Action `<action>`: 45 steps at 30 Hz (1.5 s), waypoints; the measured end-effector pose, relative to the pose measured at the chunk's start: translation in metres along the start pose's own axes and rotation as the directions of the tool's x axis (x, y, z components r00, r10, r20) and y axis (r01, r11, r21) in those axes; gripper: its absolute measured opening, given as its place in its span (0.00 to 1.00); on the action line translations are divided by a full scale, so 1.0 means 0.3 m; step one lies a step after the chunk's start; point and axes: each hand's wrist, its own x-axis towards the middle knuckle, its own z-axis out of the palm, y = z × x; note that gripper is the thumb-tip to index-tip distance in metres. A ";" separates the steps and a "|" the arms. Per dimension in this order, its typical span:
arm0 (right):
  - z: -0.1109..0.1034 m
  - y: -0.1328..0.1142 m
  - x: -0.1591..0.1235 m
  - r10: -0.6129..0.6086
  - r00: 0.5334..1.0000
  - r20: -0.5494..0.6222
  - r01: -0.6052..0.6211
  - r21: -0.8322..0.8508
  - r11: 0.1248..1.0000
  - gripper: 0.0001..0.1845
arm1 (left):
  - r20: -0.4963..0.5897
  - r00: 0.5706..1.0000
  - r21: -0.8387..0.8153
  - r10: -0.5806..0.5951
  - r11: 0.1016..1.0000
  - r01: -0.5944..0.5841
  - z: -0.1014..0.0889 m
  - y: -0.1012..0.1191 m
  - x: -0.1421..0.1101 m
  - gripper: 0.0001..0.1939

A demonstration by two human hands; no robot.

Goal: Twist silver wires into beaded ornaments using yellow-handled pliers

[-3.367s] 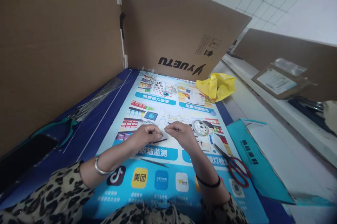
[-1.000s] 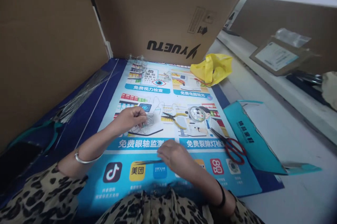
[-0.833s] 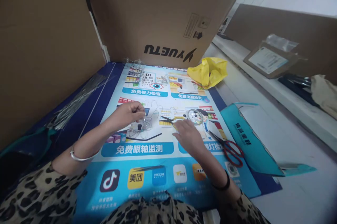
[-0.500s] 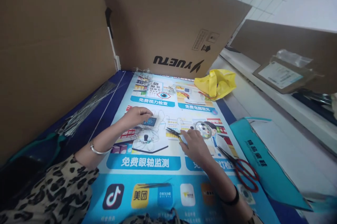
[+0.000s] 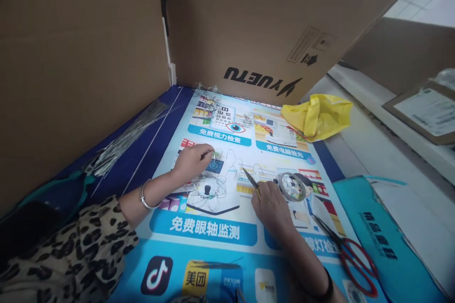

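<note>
My left hand (image 5: 194, 163) is closed in a pinch over the printed poster (image 5: 227, 208). A thin clear wire (image 5: 213, 157) hangs at its fingertips. My right hand (image 5: 273, 207) is wrapped around small pliers (image 5: 250, 179) with a yellow handle. Their dark jaws look together and point up and left, apart from my left hand. Between the hands lie several loose wire loops (image 5: 232, 160). Under my left hand is a tangle of wire pieces (image 5: 213, 191) with small beads. Beyond my right knuckles stands a round clear dish (image 5: 293, 186) of tiny bits.
Red-handled scissors (image 5: 357, 265) lie at right near a teal box piece (image 5: 377, 232). A yellow bag (image 5: 320, 115) sits at the back right. Cut wires (image 5: 128, 137) rest at left near a dark teal-edged container (image 5: 46, 210). Cardboard walls (image 5: 256, 18) enclose the back and left.
The view has swung, so everything appears further right. The pliers have turned in my right hand, their jaws now pointing more upward and looking closed. My left hand keeps its pinch.
</note>
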 end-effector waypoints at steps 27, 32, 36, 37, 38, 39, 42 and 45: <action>-0.032 -0.204 0.117 0.232 0.896 0.378 -0.442 0.795 0.415 0.07 | 0.188 0.944 -0.109 0.271 0.961 -0.254 -0.001 0.139 -0.091 0.07; -0.028 -0.208 0.106 0.206 0.903 0.377 -0.429 0.764 0.483 0.06 | 0.269 0.957 -0.148 0.112 0.986 -0.074 0.003 0.152 -0.117 0.08; -0.026 -0.201 0.102 0.169 0.918 0.358 -0.390 0.745 0.541 0.04 | 0.300 0.953 -0.177 0.051 0.984 0.003 0.007 0.162 -0.133 0.10; -0.026 -0.197 0.102 0.165 0.918 0.362 -0.391 0.745 0.540 0.04 | 0.291 0.956 -0.193 0.049 0.981 0.009 0.008 0.161 -0.133 0.10; -0.026 -0.193 0.102 0.158 0.916 0.368 -0.394 0.755 0.524 0.04 | 0.269 0.962 -0.204 0.047 0.979 0.009 0.008 0.160 -0.133 0.10; -0.027 -0.188 0.103 0.150 0.915 0.374 -0.397 0.776 0.490 0.05 | 0.233 0.972 -0.212 0.042 0.977 0.009 0.008 0.158 -0.130 0.09; -0.034 -0.177 0.099 0.096 0.906 0.412 -0.421 0.857 0.296 0.13 | 0.062 0.998 -0.223 -0.009 0.975 0.023 -0.001 0.148 -0.117 0.08; -0.048 -0.181 0.083 0.000 0.871 0.490 -0.488 0.867 0.101 0.19 | -0.064 0.997 -0.272 -0.053 0.962 0.034 -0.015 0.140 -0.108 0.07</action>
